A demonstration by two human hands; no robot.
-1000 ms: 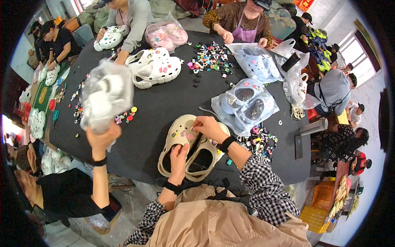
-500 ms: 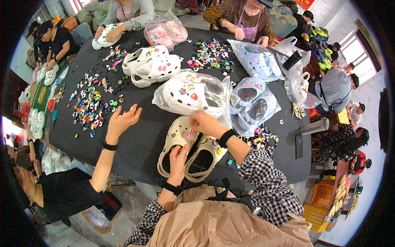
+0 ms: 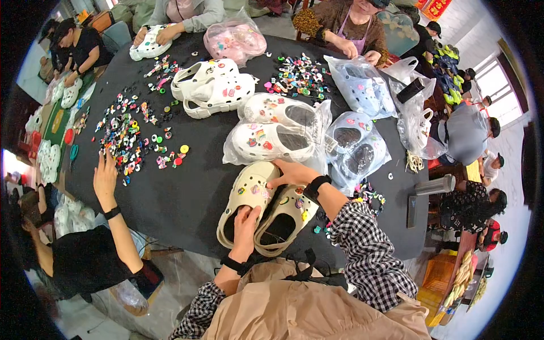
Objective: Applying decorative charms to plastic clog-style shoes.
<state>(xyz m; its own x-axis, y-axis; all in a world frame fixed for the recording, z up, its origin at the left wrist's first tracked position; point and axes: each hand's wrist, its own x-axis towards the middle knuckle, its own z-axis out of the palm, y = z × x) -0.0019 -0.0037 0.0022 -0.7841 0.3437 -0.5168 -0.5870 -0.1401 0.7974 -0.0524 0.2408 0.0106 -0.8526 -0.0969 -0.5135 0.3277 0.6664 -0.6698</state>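
Observation:
Two cream clogs point(image 3: 247, 194) lie side by side on the black table point(image 3: 187, 198) just in front of me, with small coloured charms pressed into their tops. My left hand point(image 3: 245, 224) grips the heel opening of the left clog. My right hand point(image 3: 290, 173) rests with its fingertips on the top of the same pair, pinching at a charm near the toe area. Both wrists wear black bands, and my sleeves are black-and-white check.
A clear bag of white clogs point(image 3: 273, 134) lies just beyond my pair, next to bagged blue clogs point(image 3: 357, 148). Loose charms point(image 3: 127, 139) are scattered at left, where another person's hand point(image 3: 105, 177) reaches. White clogs point(image 3: 211, 88) and other seated workers ring the table.
The person at my left put the bag of white clogs down on the table beyond my pair and lowered the arm to the loose charms. My hands stayed on the cream clogs.

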